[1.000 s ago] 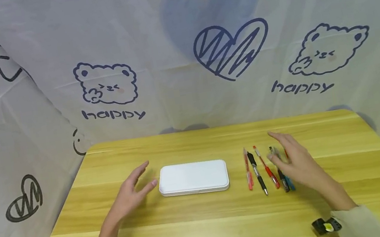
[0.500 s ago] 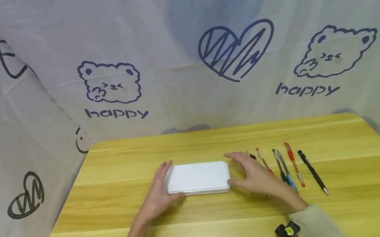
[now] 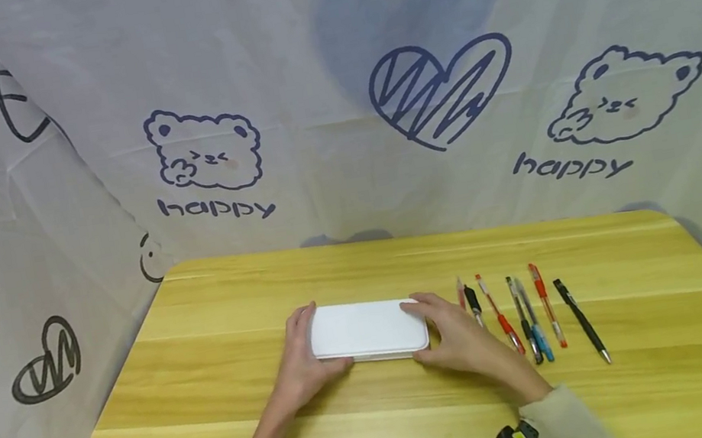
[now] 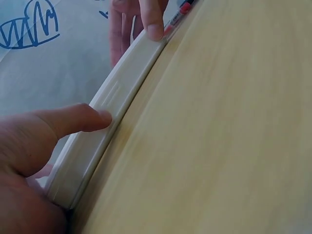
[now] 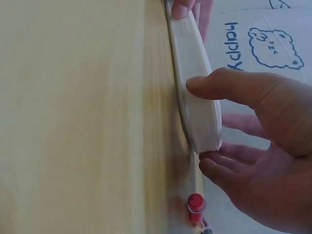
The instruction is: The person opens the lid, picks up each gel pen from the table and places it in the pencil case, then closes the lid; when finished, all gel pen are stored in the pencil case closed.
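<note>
A flat white pencil case (image 3: 365, 329) with rounded corners lies closed on the wooden table in the head view. My left hand (image 3: 300, 363) grips its left end, thumb along the front side and fingers round behind. At the other end, my right hand (image 3: 460, 339) holds it with the thumb (image 5: 207, 87) against the front side. Its other fingers reach round the right end, and the index finger touches the lid's far right corner. In the left wrist view the case's front side (image 4: 105, 117) faces the camera, close against the tabletop.
To the right of the right hand lie several pens: a red pen (image 3: 547, 306), a blue pen (image 3: 538, 331) and a black pen (image 3: 584, 323) among them. A white cloth (image 3: 334, 198) with drawn bears and hearts hangs behind the table (image 3: 385, 422).
Both hands have come inward, the right one from over the pens, and now grip the pencil case's ends. Pens once under the right hand are uncovered.
</note>
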A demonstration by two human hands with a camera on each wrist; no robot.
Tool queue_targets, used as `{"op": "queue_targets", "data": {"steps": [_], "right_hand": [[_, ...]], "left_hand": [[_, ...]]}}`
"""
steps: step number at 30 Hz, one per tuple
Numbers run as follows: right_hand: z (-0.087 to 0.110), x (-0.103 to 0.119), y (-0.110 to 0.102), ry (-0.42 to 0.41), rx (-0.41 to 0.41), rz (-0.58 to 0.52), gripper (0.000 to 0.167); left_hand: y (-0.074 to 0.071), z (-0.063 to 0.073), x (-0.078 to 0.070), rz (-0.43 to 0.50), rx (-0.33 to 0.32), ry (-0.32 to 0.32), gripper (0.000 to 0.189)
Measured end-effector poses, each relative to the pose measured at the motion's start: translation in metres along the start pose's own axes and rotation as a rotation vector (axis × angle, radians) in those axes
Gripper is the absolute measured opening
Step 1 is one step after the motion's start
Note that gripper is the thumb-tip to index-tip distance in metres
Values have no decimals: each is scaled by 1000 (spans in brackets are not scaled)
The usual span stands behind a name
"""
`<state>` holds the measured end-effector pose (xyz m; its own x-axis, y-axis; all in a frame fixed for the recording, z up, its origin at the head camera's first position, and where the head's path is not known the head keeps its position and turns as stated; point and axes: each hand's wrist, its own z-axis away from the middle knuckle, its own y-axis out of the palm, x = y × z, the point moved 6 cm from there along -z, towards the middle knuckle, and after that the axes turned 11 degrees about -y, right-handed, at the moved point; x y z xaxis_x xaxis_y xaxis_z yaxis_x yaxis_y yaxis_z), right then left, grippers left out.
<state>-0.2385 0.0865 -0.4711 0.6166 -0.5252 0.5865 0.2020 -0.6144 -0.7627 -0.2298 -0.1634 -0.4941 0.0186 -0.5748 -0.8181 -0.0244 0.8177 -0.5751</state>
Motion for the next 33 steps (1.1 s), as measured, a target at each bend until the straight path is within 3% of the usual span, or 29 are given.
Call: {"op": "queue_targets", "data": {"steps": [9, 18, 24, 28, 30, 33], "right_hand": [[-3, 5, 3, 7, -51, 109, 75], [-6, 8, 1, 35, -78, 122, 72], [-5, 9, 4, 36, -51, 94, 69], [-3, 3, 1, 15, -43, 33, 68], [-1, -3, -1, 18, -44, -31, 67], [3, -12, -4, 56, -48, -216, 64]], "left_hand": [[-2, 0, 3, -26, -67, 9, 111], [-3, 2, 4, -3, -79, -6, 111], [-6, 3, 6, -11, -94, -10, 114], [-9, 1, 8, -15, -50, -34, 116], [-12, 0, 10, 40, 0, -56, 114], [-17, -2, 13, 175, 92, -64, 109]]}}
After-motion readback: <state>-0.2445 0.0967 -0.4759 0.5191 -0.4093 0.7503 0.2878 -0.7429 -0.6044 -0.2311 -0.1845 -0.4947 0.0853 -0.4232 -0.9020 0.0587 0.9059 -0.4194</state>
